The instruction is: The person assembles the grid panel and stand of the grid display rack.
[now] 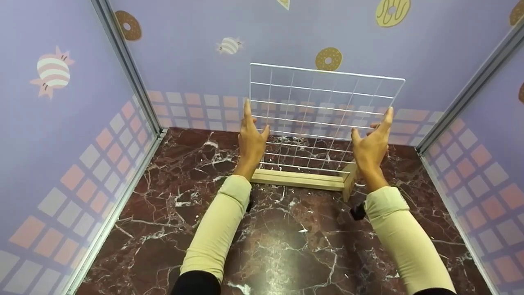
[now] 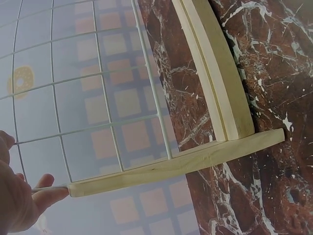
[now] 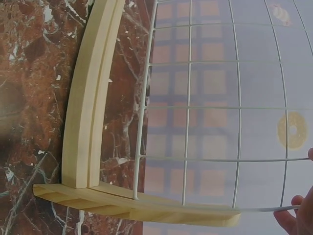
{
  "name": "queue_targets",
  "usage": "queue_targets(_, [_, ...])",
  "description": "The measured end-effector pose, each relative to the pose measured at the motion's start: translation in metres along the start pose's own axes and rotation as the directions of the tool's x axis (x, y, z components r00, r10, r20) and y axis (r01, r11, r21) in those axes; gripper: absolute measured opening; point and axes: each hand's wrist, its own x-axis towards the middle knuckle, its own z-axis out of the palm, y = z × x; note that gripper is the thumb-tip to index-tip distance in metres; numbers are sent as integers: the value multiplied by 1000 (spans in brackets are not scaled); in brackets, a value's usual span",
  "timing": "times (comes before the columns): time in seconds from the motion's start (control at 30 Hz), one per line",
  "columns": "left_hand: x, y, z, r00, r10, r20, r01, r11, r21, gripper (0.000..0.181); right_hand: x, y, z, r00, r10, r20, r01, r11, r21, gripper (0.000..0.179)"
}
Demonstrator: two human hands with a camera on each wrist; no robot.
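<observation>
A white wire grid panel stands slightly tilted between my two hands. My left hand holds its left edge, and my right hand holds the right edge, each with the index finger pointing up along the wire. Under the panel is a pale wooden stand with a grooved crossbar and a side board at each end. In the left wrist view the panel's edge runs along the inner face of one side board. The right wrist view shows the other side board; the panel's lower wire is apart from the grooved crossbar.
The stand rests on a dark red marbled surface. Purple walls printed with sweets and squares enclose it at the back and both sides. Grey metal strips run along the corners. A small black object is by my right wrist.
</observation>
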Motion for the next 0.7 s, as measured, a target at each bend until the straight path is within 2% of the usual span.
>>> queue_targets(0.3, [-2, -2, 0, 998, -24, 53, 25, 1000, -16, 98, -3, 7, 2, 1000, 8, -5, -8, 1000, -12, 106])
queue_targets(0.43, [1, -1, -4, 998, 12, 69, -11, 1000, -15, 95, -3, 8, 3, 1000, 1, -17, -1, 1000, -12, 105])
queue_targets(0.6, [12, 6, -10, 995, 82, 55, -80, 996, -27, 90, -2, 6, 4, 1000, 15, -16, -15, 1000, -15, 105])
queue_targets(0.7, [17, 13, -12, 995, 83, 60, -79, 995, -63, 92, -2, 6, 4, 1000, 5, -26, -5, 1000, -9, 105])
